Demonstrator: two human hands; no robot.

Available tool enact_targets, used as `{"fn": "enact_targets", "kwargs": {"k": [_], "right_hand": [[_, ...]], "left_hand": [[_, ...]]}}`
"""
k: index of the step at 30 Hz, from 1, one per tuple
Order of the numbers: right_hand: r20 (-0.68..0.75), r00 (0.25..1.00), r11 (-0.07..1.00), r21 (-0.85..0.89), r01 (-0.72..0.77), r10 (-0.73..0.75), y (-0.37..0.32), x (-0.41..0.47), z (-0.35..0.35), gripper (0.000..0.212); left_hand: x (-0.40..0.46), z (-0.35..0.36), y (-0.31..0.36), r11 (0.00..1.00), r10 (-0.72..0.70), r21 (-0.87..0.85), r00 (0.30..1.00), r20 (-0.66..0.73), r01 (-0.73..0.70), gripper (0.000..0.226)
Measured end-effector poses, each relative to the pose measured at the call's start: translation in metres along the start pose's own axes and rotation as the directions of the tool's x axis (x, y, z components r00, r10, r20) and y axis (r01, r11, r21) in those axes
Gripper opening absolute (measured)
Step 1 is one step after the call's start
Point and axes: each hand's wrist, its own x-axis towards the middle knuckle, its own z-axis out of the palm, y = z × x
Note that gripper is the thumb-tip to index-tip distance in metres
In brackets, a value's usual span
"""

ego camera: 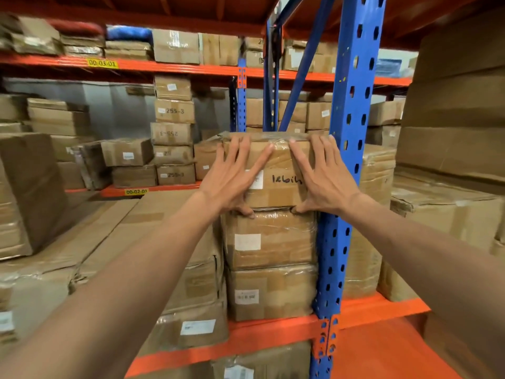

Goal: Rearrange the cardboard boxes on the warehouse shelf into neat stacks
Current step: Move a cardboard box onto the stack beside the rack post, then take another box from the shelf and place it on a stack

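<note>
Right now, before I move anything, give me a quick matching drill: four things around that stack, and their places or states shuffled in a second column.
1. top box
2. bottom box
3. blue post
4. yellow label 00-02-01

A. on a far orange beam, to the left
B. resting on the near orange beam
C. upright, just right of the stack
D. both hands flat on its front

Pairs: 1-D, 2-B, 3-C, 4-A

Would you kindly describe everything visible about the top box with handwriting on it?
The top box is brown cardboard wrapped in clear tape, with a white label and black handwriting on its front. It sits level atop a three-box stack beside the blue upright. The left hand and right hand press flat on its front, thumbs at its bottom edge.
</note>
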Motion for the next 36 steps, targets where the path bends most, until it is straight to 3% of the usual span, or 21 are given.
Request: {"fn": "enact_targets", "kwargs": {"k": [6, 20, 23, 26, 28, 31, 33, 36], "right_hand": [[-0.029, 0.999, 1.000, 0.017, 0.023, -0.022, 0.002, -0.005, 0.004, 0.159], [0.075, 0.997, 0.999, 0.027, -0.017, 0.015, -0.004, 0.012, -0.003, 0.163], [0.030, 0.999, 0.998, 0.052, -0.028, 0.027, -0.009, 0.013, -0.011, 0.156], [-0.086, 0.991, 0.992, 0.066, 0.111, -0.105, -0.025, 0.026, -0.030, 0.131], [-0.186, 0.953, 0.965, 0.056, 0.255, -0.241, -0.052, 0.047, -0.044, 0.115], [-0.318, 0.873, 0.916, 0.027, 0.399, -0.371, -0.122, 0.088, -0.066, 0.108], [-0.327, 0.848, 0.890, 0.045, 0.454, -0.416, -0.182, 0.113, -0.081, 0.117], [-0.331, 0.777, 0.819, 0.024, 0.574, -0.535, -0.275, 0.143, -0.096, 0.120]], "left_hand": [[-0.014, -0.002, 0.013, 0.998, -0.023, 0.062, 0.998, -0.060, 0.027, 0.152], [-0.001, -0.003, 0.008, 0.994, -0.087, -0.051, 0.988, 0.130, 0.094, 0.148], [-0.020, -0.009, 0.002, 0.987, -0.083, -0.125, 0.991, 0.109, 0.096, 0.131], [-0.066, -0.011, -0.019, 0.937, -0.219, -0.296, 0.972, -0.085, 0.186, 0.100], [-0.102, -0.009, -0.045, 0.844, -0.473, -0.376, 0.861, -0.187, 0.383, 0.093], [-0.155, -0.007, -0.099, 0.550, -0.824, -0.414, 0.553, -0.126, 0.725, 0.104], [-0.193, -0.006, -0.138, 0.350, -0.931, -0.393, 0.364, -0.043, 0.850, 0.114], [-0.245, -0.003, -0.187, 0.166, -0.983, -0.335, 0.184, 0.023, 0.928, 0.136]]}}
